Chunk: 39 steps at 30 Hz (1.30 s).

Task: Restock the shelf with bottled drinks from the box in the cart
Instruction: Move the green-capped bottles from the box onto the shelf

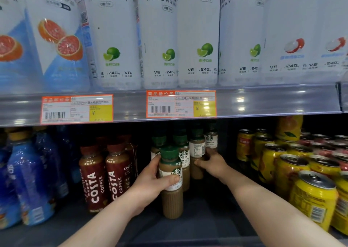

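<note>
Two coffee bottles are in your grasp: your left hand (pixel 150 182) has its fingers wrapped round the front bottle (pixel 172 199), low at the front of the lower shelf (pixel 207 218), and your right hand (pixel 213 164) clasps the rear bottle (pixel 197 149) deeper in the row. Slide each straight back, upright, label forward. Keep caps under the upper shelf rail (pixel 263 101). Red coffee bottles (pixel 94 179) crowd the left and yellow cans (pixel 312 196) the right; bare shelf lies only in front.
</note>
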Each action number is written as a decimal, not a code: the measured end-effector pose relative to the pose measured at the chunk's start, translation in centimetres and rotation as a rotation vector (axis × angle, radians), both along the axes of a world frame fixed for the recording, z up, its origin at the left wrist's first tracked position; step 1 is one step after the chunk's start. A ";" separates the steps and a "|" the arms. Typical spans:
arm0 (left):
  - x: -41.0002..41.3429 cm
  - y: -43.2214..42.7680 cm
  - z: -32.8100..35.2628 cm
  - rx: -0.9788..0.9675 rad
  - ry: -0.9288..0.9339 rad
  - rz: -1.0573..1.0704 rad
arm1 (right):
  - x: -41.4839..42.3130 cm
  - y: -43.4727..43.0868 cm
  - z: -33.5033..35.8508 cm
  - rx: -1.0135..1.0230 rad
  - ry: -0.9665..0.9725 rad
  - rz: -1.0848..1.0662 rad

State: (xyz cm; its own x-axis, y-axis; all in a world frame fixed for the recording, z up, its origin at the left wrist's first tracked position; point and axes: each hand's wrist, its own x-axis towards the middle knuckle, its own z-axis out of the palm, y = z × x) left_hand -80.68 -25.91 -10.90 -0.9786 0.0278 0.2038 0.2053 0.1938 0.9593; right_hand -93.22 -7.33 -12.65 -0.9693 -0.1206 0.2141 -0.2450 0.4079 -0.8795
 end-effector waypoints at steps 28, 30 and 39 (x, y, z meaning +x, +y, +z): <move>-2.6 7.4 1.6 -0.500 0.496 0.301 | 6.8 6.5 0.6 -0.013 -0.038 -0.020; -3.2 5.8 2.3 -0.656 0.634 0.404 | 6.1 6.6 1.0 -0.008 -0.044 -0.073; -5.5 2.3 4.5 -1.148 0.449 0.439 | 2.3 5.3 1.1 0.078 0.002 -0.174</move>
